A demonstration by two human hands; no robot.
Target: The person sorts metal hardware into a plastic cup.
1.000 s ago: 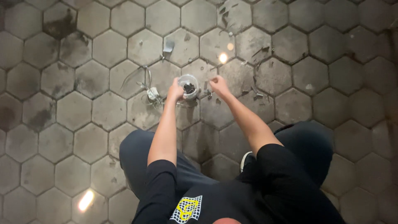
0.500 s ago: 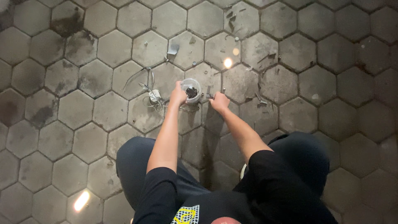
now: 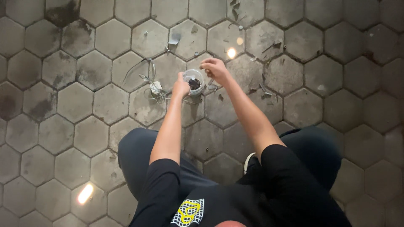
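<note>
Grey hexagonal pavers point(image 3: 75, 101) lie underneath. My left hand point(image 3: 182, 87) grips the clear cup point(image 3: 194, 81) of dark bits on the ground; I'd keep it steady. Right hand point(image 3: 214, 68) hovers pinched above the rim, contents hidden.

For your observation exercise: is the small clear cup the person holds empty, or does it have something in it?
Not empty. Dark small pieces lie inside the clear cup, visible through its open top; the left hand grips its side.
</note>
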